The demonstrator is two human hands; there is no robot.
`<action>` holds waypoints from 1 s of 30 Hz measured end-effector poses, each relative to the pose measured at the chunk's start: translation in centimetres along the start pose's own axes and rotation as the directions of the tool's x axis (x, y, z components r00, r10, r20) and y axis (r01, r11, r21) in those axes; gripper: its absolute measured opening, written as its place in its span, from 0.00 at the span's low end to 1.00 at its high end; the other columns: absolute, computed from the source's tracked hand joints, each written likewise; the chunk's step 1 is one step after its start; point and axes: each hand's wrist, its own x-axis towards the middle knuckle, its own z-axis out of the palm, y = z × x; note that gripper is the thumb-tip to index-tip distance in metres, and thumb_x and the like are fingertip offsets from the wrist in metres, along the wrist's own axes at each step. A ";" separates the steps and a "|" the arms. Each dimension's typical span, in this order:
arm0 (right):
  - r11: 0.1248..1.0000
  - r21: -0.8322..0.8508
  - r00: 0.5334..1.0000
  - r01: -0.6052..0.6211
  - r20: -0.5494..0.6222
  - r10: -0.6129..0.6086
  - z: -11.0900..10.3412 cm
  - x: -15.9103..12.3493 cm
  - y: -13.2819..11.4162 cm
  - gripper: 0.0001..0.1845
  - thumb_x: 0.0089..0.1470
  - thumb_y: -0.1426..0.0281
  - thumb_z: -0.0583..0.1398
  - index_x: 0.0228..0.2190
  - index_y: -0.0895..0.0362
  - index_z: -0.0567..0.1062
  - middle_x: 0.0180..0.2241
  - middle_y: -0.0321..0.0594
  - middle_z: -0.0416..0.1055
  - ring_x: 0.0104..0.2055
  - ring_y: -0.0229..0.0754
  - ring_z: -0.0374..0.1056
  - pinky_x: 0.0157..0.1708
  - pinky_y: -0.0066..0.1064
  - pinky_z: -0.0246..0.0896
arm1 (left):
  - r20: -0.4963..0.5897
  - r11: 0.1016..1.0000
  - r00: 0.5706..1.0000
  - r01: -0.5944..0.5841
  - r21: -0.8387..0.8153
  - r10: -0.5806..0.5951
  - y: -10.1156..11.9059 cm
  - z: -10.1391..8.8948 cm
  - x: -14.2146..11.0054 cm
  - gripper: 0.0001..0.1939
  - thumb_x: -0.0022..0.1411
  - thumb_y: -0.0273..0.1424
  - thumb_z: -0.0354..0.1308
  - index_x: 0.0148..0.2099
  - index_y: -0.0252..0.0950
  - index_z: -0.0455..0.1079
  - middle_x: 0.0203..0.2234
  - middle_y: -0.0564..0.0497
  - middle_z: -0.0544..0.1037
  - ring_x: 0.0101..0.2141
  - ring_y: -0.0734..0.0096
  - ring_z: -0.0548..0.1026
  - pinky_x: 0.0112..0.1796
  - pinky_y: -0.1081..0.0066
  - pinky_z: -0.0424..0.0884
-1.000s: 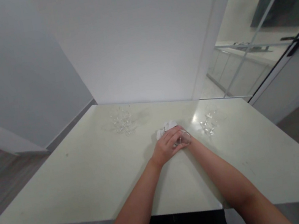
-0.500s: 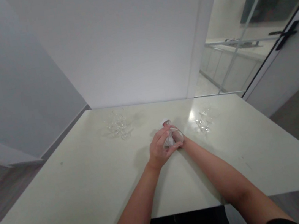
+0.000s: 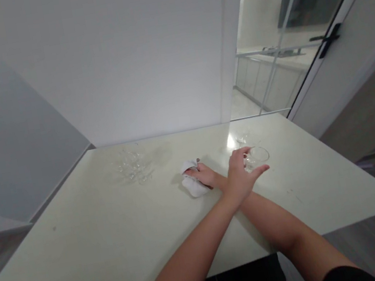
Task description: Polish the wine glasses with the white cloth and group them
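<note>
My left hand (image 3: 243,175) is crossed over my right forearm. Its thumb and fingers curve around a clear drinking glass (image 3: 259,154), whose round rim faces up toward me; the lower part is hidden by the fingers. At the middle of the table, my right hand (image 3: 205,175) grips a crumpled white cloth (image 3: 196,187). Just beyond the left hand lies a small group of clear glassware (image 3: 245,139), partly covered by that hand.
On the left of the pale table (image 3: 119,249) stands a cluster of several clear glass pieces (image 3: 134,167), hard to tell apart. A white wall (image 3: 146,70) rises at the table's far edge, with a glass panel and a door with a black handle (image 3: 330,40) at right.
My left hand has carried the glass to the right, across my right arm and away from my right hand. The white cloth now shows in my right hand, farther left. The view has shifted.
</note>
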 end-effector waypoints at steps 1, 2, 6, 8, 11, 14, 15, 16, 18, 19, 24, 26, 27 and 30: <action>1.000 -0.019 1.000 0.000 0.006 0.000 0.1 0.0 0.0 0.18 0.52 0.55 0.63 0.35 0.58 0.74 0.29 0.35 0.70 0.28 0.35 0.63 0.30 0.26 0.59 | 0.038 0.999 0.999 0.037 -0.006 -0.037 -0.4 0.8 0.1 0.30 0.51 0.39 0.71 0.53 0.40 0.64 0.48 0.45 0.71 0.46 0.61 0.71 0.44 0.61 0.72; 0.999 -0.034 1.000 -0.001 0.010 0.001 0.2 0.1 0.0 0.17 0.53 0.56 0.62 0.35 0.58 0.75 0.29 0.35 0.70 0.28 0.35 0.62 0.29 0.26 0.58 | 0.072 0.998 0.995 0.067 -0.008 -0.066 -0.9 1.5 0.2 0.30 0.50 0.39 0.71 0.53 0.40 0.65 0.48 0.45 0.71 0.44 0.62 0.71 0.44 0.61 0.72; 1.000 -0.028 1.000 0.001 0.022 0.000 0.6 -0.2 -0.7 0.14 0.54 0.60 0.62 0.36 0.58 0.75 0.29 0.35 0.70 0.27 0.35 0.62 0.29 0.25 0.57 | 0.137 0.994 0.984 0.109 0.017 -0.111 -2.4 3.3 0.4 0.30 0.49 0.37 0.72 0.52 0.39 0.64 0.47 0.45 0.70 0.45 0.61 0.72 0.44 0.61 0.72; 1.000 -0.018 1.000 0.010 0.029 -0.010 0.7 -0.4 -1.1 0.13 0.54 0.61 0.62 0.36 0.58 0.75 0.28 0.35 0.70 0.27 0.35 0.62 0.29 0.25 0.58 | 0.136 0.993 0.984 0.114 0.032 -0.117 -2.5 3.6 0.4 0.31 0.50 0.38 0.71 0.53 0.40 0.63 0.47 0.45 0.70 0.46 0.61 0.72 0.45 0.61 0.72; 0.999 -0.025 1.000 0.020 0.021 -0.019 0.8 -0.6 -1.4 0.12 0.55 0.62 0.62 0.36 0.58 0.75 0.29 0.35 0.71 0.27 0.35 0.63 0.29 0.25 0.58 | 0.114 0.973 0.977 0.159 0.166 -0.179 -1.8 3.3 0.0 0.36 0.49 0.42 0.71 0.55 0.37 0.61 0.47 0.42 0.71 0.46 0.58 0.73 0.46 0.60 0.71; 0.999 -0.035 1.000 0.018 0.018 -0.017 0.8 -0.6 -1.4 0.12 0.55 0.61 0.62 0.37 0.58 0.75 0.30 0.36 0.72 0.28 0.35 0.63 0.29 0.25 0.59 | 0.199 0.867 0.933 0.180 0.465 -0.300 -0.7 2.5 -0.8 0.38 0.47 0.53 0.68 0.52 0.33 0.65 0.44 0.38 0.73 0.46 0.50 0.73 0.46 0.56 0.70; 0.999 -0.041 1.000 0.020 0.017 -0.020 0.9 -0.6 -1.3 0.13 0.55 0.61 0.62 0.37 0.58 0.75 0.30 0.37 0.72 0.28 0.36 0.63 0.28 0.26 0.59 | 0.257 0.819 0.906 0.146 0.555 -0.336 -0.4 2.3 -1.1 0.38 0.49 0.57 0.63 0.50 0.32 0.67 0.43 0.36 0.74 0.46 0.47 0.73 0.46 0.54 0.69; 0.998 -0.050 1.000 0.024 0.012 -0.023 0.9 -0.5 -1.2 0.13 0.55 0.60 0.62 0.37 0.58 0.75 0.30 0.37 0.72 0.28 0.36 0.63 0.28 0.26 0.58 | 0.319 0.778 0.876 0.095 0.622 -0.362 -0.1 2.1 -1.3 0.38 0.51 0.61 0.58 0.48 0.31 0.70 0.43 0.35 0.75 0.47 0.44 0.73 0.47 0.52 0.69; 0.997 -0.077 0.999 0.033 0.001 -0.033 0.9 -0.4 -0.9 0.14 0.54 0.60 0.62 0.36 0.58 0.75 0.31 0.37 0.72 0.29 0.36 0.64 0.29 0.26 0.58 | 0.441 0.732 0.812 -0.025 0.681 -0.383 0.2 1.8 -1.5 0.41 0.55 0.65 0.46 0.45 0.31 0.73 0.44 0.34 0.75 0.48 0.42 0.72 0.49 0.49 0.67; 0.995 -0.094 0.999 0.039 0.000 -0.039 1.0 -0.4 -0.8 0.15 0.54 0.59 0.62 0.36 0.58 0.75 0.31 0.37 0.72 0.29 0.36 0.64 0.29 0.26 0.58 | 0.495 0.725 0.779 -0.078 0.684 -0.384 0.3 1.8 -1.6 0.42 0.57 0.65 0.42 0.44 0.32 0.75 0.45 0.33 0.75 0.49 0.41 0.71 0.49 0.48 0.66; 0.988 -0.132 0.997 0.075 0.003 -0.075 0.9 -0.3 -0.4 0.15 0.54 0.59 0.62 0.37 0.57 0.76 0.32 0.37 0.73 0.31 0.38 0.66 0.32 0.27 0.59 | 0.613 0.719 0.675 -0.174 0.673 -0.410 0.3 2.0 -1.1 0.43 0.58 0.65 0.37 0.50 0.36 0.76 0.55 0.34 0.70 0.55 0.41 0.67 0.53 0.46 0.63; 0.990 -0.120 0.997 0.074 0.004 -0.074 0.9 -0.3 -0.4 0.15 0.54 0.59 0.62 0.37 0.57 0.76 0.32 0.37 0.74 0.31 0.38 0.66 0.32 0.28 0.60 | 0.605 0.716 0.673 -0.159 0.680 -0.426 0.2 2.1 -0.9 0.43 0.58 0.65 0.38 0.52 0.36 0.74 0.58 0.34 0.68 0.57 0.41 0.65 0.55 0.46 0.61; 0.991 -0.116 0.998 0.069 0.001 -0.070 0.9 -0.3 -0.5 0.15 0.54 0.59 0.62 0.37 0.57 0.76 0.33 0.37 0.74 0.31 0.38 0.66 0.32 0.28 0.60 | 0.600 0.716 0.675 -0.150 0.682 -0.430 0.2 2.1 -0.9 0.44 0.58 0.65 0.39 0.53 0.36 0.74 0.58 0.34 0.68 0.57 0.41 0.65 0.55 0.47 0.60; 0.991 -0.126 0.998 0.052 -0.025 -0.055 0.9 -0.4 -0.5 0.14 0.54 0.59 0.62 0.37 0.57 0.76 0.32 0.38 0.74 0.31 0.38 0.66 0.32 0.28 0.60 | 0.584 0.720 0.688 -0.129 0.682 -0.430 0.2 2.2 -0.8 0.44 0.57 0.65 0.40 0.53 0.35 0.74 0.60 0.34 0.67 0.58 0.40 0.64 0.56 0.46 0.59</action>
